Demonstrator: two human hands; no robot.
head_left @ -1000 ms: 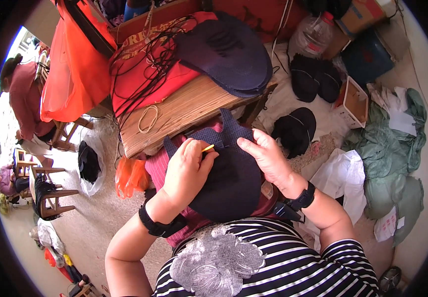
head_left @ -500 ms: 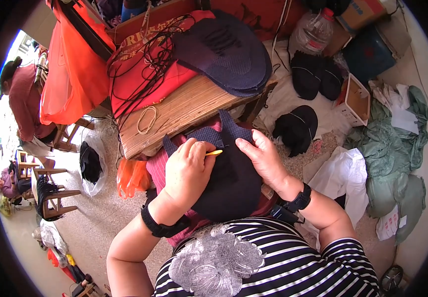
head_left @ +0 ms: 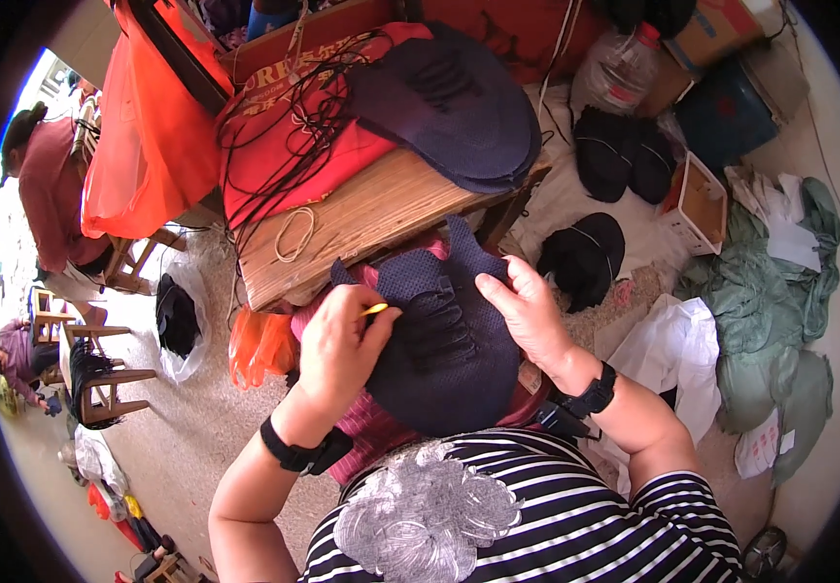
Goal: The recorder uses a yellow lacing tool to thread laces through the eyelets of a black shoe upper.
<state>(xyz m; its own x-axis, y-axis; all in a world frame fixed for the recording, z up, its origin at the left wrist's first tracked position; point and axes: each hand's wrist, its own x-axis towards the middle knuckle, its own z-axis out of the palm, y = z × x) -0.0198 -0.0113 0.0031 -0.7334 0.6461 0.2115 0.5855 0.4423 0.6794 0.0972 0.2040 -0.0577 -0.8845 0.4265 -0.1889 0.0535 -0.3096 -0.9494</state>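
Observation:
A dark navy knit shoe upper [head_left: 454,379] lies across my lap, its two narrow ends pointing away from me. Dark cord loops [head_left: 439,325] run in a row across its middle. My left hand [head_left: 337,340] is closed at the upper's left side, with a thin yellow tool [head_left: 374,309] poking out between thumb and fingers; the rest of the tool is hidden. On the other side, my right hand [head_left: 529,316] pinches the upper's right edge between thumb and fingers.
Ahead stands a wooden bench [head_left: 342,228] with a stack of navy uppers [head_left: 449,107], tangled black cords [head_left: 284,160] and a tan loop [head_left: 293,235]. Bundled black uppers [head_left: 583,257] and a white basket [head_left: 700,209] lie right. Another person [head_left: 55,194] sits far left.
My left hand has moved left with the yellow tool, away from the upper's middle, so the cord loops now show. My right hand keeps its pinch, shifted slightly right.

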